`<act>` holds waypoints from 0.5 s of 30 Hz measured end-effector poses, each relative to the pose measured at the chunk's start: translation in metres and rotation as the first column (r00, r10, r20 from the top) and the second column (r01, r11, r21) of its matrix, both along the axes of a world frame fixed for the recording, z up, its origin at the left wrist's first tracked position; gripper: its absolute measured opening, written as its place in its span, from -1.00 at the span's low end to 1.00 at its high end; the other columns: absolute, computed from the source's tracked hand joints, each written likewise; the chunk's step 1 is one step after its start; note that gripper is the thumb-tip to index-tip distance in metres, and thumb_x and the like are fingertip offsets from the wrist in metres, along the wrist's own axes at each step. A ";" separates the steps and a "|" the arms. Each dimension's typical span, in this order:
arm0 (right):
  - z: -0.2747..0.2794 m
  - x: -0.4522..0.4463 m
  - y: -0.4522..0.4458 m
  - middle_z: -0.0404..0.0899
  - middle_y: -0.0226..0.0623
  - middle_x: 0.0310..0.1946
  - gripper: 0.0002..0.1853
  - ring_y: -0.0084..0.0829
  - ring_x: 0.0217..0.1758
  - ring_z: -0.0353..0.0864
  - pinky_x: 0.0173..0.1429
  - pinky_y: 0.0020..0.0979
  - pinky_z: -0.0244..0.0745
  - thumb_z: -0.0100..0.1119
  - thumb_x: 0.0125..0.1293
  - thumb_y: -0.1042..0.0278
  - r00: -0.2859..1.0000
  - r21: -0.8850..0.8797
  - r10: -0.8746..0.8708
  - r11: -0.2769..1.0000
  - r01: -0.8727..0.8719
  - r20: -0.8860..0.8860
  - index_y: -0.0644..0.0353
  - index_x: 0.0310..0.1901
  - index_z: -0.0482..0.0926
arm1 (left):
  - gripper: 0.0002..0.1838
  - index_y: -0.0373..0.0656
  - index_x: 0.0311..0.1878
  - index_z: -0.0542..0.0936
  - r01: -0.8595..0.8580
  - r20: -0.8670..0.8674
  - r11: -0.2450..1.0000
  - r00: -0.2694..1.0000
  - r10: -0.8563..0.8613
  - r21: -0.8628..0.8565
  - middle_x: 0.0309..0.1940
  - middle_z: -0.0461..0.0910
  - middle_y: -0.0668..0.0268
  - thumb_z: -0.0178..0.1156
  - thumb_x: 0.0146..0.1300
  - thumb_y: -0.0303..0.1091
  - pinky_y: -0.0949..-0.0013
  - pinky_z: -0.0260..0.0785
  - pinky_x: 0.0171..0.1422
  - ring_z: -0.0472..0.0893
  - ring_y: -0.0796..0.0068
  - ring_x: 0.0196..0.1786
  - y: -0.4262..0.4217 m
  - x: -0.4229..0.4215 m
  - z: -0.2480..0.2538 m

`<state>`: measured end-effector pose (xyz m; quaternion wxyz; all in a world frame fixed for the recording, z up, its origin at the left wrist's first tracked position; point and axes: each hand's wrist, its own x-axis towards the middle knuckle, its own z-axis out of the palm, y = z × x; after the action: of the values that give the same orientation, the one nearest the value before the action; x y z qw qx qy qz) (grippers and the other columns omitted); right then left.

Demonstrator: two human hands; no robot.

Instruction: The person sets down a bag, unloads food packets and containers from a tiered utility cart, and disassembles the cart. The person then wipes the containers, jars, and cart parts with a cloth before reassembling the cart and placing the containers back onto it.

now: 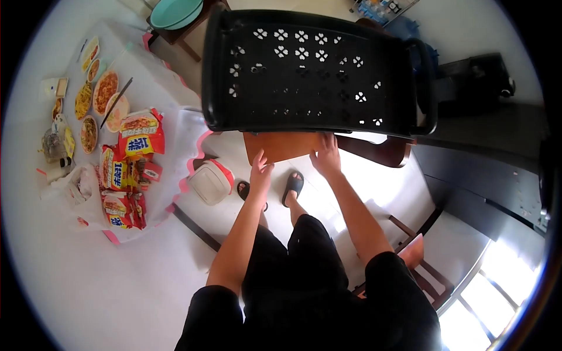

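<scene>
A black plastic tray-like shelf (pixel 316 76) with clover-shaped holes fills the upper middle. Below its near edge a brown wooden surface (pixel 281 146) shows, partly hidden by the shelf. My left hand (pixel 261 167) is at the near left part of the wood, fingers apart, holding nothing visible. At the right part of the same wood is my right hand (pixel 326 155), its fingers spread and their tips close under the shelf's edge. Whether either hand presses on the wood is hard to tell.
On the left, a covered table (pixel 170 126) bears dishes, chopsticks (pixel 117 102) and red noodle packets (pixel 140 134). A lidded bin (pixel 211 182) stands on the floor beside it. Teal basins (pixel 175 13) are at the top left, a wooden chair (pixel 430 275) at the lower right, dark cabinets (pixel 468 187) at the right.
</scene>
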<state>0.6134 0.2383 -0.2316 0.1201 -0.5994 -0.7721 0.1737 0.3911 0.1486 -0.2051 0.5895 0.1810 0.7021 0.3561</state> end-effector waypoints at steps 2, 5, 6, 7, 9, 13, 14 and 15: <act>-0.033 0.004 0.026 0.25 0.08 0.48 -0.27 0.14 0.54 0.24 0.57 -0.01 0.26 0.25 0.30 0.23 0.979 -0.073 0.081 0.995 -0.068 0.185 0.14 0.50 0.29 | -0.34 0.15 0.63 0.19 -0.082 0.111 0.997 0.990 0.081 -0.001 0.52 0.28 0.07 0.11 0.53 -0.23 0.07 0.25 0.57 0.43 0.14 0.48 0.014 0.013 -0.015; -0.058 -0.005 0.063 0.22 0.00 0.55 -0.26 0.10 0.58 0.19 0.62 -0.01 0.15 0.22 0.33 0.15 0.954 -0.102 0.101 0.992 -0.075 0.283 0.07 0.53 0.28 | -0.37 0.16 0.62 0.21 -0.159 0.209 0.987 0.965 0.158 -0.016 0.47 0.32 0.10 0.09 0.54 -0.21 0.07 0.27 0.55 0.46 0.16 0.45 0.024 0.021 -0.020; -0.062 -0.008 0.072 0.21 -0.04 0.57 -0.26 0.09 0.59 0.18 0.62 -0.01 0.14 0.22 0.33 0.12 0.953 -0.097 0.086 0.993 -0.060 0.290 0.06 0.53 0.29 | -0.38 0.16 0.61 0.22 -0.154 0.193 0.988 0.969 0.156 -0.023 0.45 0.34 0.11 0.08 0.54 -0.20 0.07 0.28 0.53 0.47 0.16 0.43 0.022 0.023 -0.024; -0.065 -0.011 0.084 0.22 -0.04 0.56 -0.26 0.09 0.59 0.18 0.62 -0.01 0.14 0.23 0.33 0.12 0.951 -0.098 0.075 0.994 -0.047 0.301 0.06 0.53 0.30 | -0.39 0.16 0.61 0.22 -0.151 0.176 0.988 0.972 0.154 -0.029 0.42 0.36 0.12 0.07 0.55 -0.20 0.08 0.30 0.52 0.48 0.17 0.42 0.019 0.023 -0.028; -0.067 -0.017 0.097 0.22 -0.05 0.56 -0.26 0.08 0.58 0.19 0.62 -0.01 0.13 0.24 0.32 0.12 0.948 -0.107 0.062 0.994 -0.030 0.311 0.05 0.53 0.30 | -0.40 0.15 0.60 0.23 -0.124 0.154 0.991 0.979 0.130 -0.053 0.40 0.38 0.14 0.07 0.54 -0.19 0.10 0.32 0.49 0.50 0.19 0.39 0.008 0.022 -0.032; -0.071 -0.017 0.113 0.24 -0.07 0.55 -0.26 0.08 0.58 0.20 0.62 0.00 0.12 0.26 0.31 0.12 0.950 -0.161 0.050 0.987 0.001 0.309 0.05 0.52 0.32 | -0.41 0.10 0.58 0.27 -0.083 0.175 0.992 0.980 0.099 -0.093 0.34 0.42 0.22 0.08 0.52 -0.17 0.15 0.35 0.45 0.56 0.30 0.28 -0.029 0.017 -0.050; -0.071 -0.015 0.114 0.25 -0.07 0.54 -0.26 0.07 0.58 0.20 0.62 0.00 0.12 0.27 0.31 0.12 0.951 -0.177 0.050 0.984 0.006 0.306 0.05 0.51 0.32 | -0.41 0.09 0.57 0.28 -0.070 0.181 0.993 0.980 0.087 -0.099 0.33 0.43 0.24 0.08 0.52 -0.16 0.16 0.35 0.45 0.56 0.32 0.26 -0.037 0.015 -0.054; -0.074 -0.014 0.113 0.25 -0.08 0.54 -0.26 0.07 0.58 0.20 0.62 0.01 0.12 0.28 0.30 0.11 0.950 -0.186 0.049 0.982 0.010 0.308 0.05 0.51 0.33 | -0.43 0.08 0.56 0.30 -0.062 0.171 0.992 0.982 0.080 -0.108 0.29 0.44 0.27 0.08 0.52 -0.19 0.19 0.37 0.40 0.57 0.36 0.21 -0.043 0.014 -0.054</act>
<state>0.5995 0.3512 -0.3059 -0.0612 -0.6203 -0.7675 0.1495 0.4051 0.1055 -0.2588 0.6443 0.0934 0.6708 0.3552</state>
